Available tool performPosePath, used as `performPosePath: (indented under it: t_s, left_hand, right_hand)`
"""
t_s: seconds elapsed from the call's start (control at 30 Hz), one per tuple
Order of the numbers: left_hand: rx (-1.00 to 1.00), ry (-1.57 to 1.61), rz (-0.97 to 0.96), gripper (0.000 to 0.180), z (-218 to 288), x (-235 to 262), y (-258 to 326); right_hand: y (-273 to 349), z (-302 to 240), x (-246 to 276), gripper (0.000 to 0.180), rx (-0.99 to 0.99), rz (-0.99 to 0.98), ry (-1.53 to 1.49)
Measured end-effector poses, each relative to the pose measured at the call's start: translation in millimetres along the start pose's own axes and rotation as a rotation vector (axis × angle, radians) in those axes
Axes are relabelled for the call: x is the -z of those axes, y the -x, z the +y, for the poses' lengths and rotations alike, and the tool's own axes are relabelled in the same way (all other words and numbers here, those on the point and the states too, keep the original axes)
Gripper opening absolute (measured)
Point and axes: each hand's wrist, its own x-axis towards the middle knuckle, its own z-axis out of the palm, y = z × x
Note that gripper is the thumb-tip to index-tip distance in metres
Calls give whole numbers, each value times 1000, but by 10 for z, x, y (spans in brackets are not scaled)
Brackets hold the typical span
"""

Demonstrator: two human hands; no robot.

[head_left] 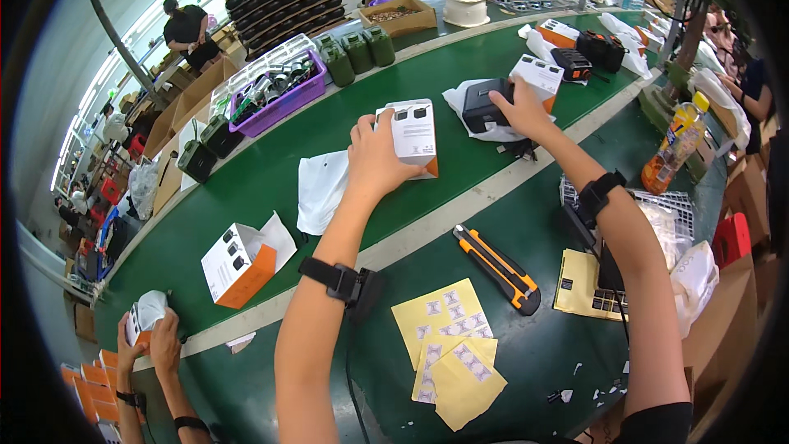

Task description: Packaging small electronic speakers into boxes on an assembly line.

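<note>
My left hand [374,156] is closed around a white and orange cardboard box [415,130] on the green belt, thumb on its near side and fingers over its top edge. Further right, my right hand [524,111] grips a black box-shaped device [482,107] lying on a white bag. Its thumb rests on the device; its fingertips are close to a second white and orange box [539,76], and their exact contact is hidden. A white pouch [321,189] lies left of my left hand, and a black cable [518,149] lies below the device.
An orange and black utility knife [498,271] and yellow sticker sheets [450,345] lie on the near table. At lower left, a co-worker's hands [148,341] hold a box by an open box [238,265]. A purple basket [279,104] stands beyond; a drink bottle [674,144] stands right.
</note>
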Motion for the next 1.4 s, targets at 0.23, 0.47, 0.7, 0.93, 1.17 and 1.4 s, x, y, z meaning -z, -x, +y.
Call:
performPosePath:
  t_s: [0.23, 0.47, 0.7, 0.93, 1.17, 1.4]
  left_hand:
    - [300, -39, -133, 110, 323, -199, -252]
    - [466, -99, -237, 99, 494, -353, -506]
    - [86, 149, -82, 99, 91, -75, -135]
    - [-171, 480, 180, 89, 107, 51, 98]
    - [-282, 356, 212, 93, 145, 114, 206]
    - [29, -179, 71, 87, -81, 155, 317]
  right_hand:
    - [-16, -617, 309, 32, 372, -126, 885]
    - [49, -332, 598, 27, -18, -1053, 735]
    - [150, -232, 642, 20, 273, -665, 469]
    - [285, -1182, 539, 10, 488, -105, -158]
    - [486, -1434, 479, 23, 702, -152, 118]
    - [466, -1240, 378, 27, 657, -161, 315]
